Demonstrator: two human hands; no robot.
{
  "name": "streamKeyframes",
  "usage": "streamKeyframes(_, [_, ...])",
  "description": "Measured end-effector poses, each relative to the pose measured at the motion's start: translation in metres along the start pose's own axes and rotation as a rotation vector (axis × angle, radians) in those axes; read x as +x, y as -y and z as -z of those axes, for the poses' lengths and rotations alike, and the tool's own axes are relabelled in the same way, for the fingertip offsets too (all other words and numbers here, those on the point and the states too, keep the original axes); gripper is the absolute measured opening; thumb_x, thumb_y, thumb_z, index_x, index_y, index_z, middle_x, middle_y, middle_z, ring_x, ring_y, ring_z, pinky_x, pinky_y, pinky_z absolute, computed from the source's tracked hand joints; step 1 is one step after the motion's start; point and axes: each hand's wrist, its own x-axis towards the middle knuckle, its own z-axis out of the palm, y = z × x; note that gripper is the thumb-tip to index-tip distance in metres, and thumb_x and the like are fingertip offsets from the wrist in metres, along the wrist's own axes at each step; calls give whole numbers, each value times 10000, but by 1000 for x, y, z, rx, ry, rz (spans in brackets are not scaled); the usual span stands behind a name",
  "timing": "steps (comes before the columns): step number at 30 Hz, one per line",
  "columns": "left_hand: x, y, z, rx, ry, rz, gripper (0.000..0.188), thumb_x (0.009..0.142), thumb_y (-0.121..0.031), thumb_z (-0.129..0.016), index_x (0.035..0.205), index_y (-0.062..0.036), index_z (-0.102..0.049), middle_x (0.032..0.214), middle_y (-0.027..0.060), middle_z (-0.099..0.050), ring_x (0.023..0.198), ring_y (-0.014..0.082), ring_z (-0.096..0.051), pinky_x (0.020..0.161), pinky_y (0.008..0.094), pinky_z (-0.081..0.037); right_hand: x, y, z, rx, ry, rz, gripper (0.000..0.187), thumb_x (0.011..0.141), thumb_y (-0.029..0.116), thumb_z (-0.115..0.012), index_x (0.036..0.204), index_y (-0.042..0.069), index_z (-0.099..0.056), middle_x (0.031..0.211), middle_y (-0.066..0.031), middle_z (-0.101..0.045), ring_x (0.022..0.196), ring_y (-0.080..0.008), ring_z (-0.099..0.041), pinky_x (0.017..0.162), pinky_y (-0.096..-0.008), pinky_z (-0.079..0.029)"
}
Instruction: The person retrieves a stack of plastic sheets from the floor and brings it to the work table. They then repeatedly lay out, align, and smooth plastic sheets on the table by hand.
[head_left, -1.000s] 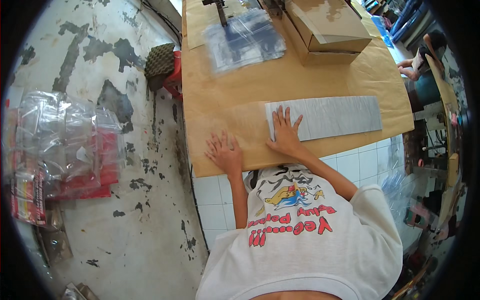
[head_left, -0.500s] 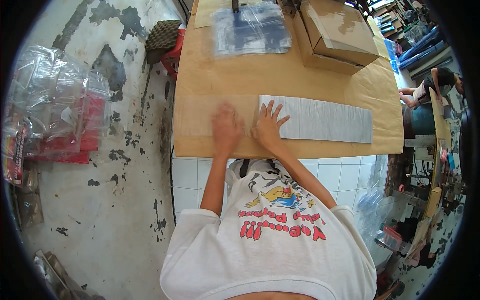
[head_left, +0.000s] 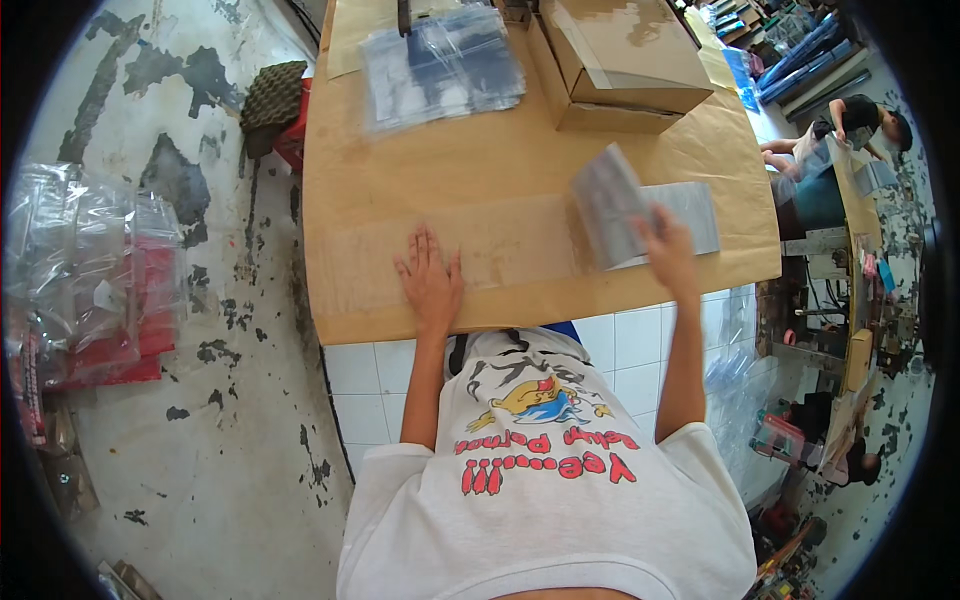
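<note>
My left hand lies open and flat on a long clear plastic sheet, its fingers stretched forward. To its right, a silvery-grey plastic sheet lies partly flat, while its left portion is raised and bent over as a flap. My right hand is at the right edge of this flap. Motion smears its fingers, so whether they pinch the plastic or only push it is unclear. Brown paper covers the table beneath both sheets.
A cardboard box stands at the far right, beside a stack of clear plastic bags. Clear and red plastic packages lie on the left. Another person sits at the far right.
My right hand has moved right, and the grey sheet's left portion has lifted and bent rightward. The left hand, blurred before, now rests flat. The whole view has shifted slightly.
</note>
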Motion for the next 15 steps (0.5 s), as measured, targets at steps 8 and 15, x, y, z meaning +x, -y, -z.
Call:
streamKeyframes(8, [22, 122, 26, 343, -48, 292, 626, 962, -430, -420, 1388, 29, -407, 1473, 153, -391, 1389, 299, -318, 1132, 558, -139, -31, 77, 206, 269, -772, 236, 366, 924, 175, -609, 1240, -10, -597, 1201, -131, -607, 1094, -179, -570, 920, -300, -469])
streamKeyframes(15, [24, 330, 92, 429, -105, 1012, 555, 975, -445, -354, 1221, -4, -584, 1264, 208, -569, 1226, 337, -487, 1046, 546, -298, -23, 39, 206, 209, -1071, 610, 397, 954, 188, -540, 1244, -82, -544, 1270, -174, -551, 1148, -237, -558, 986, -334, -456])
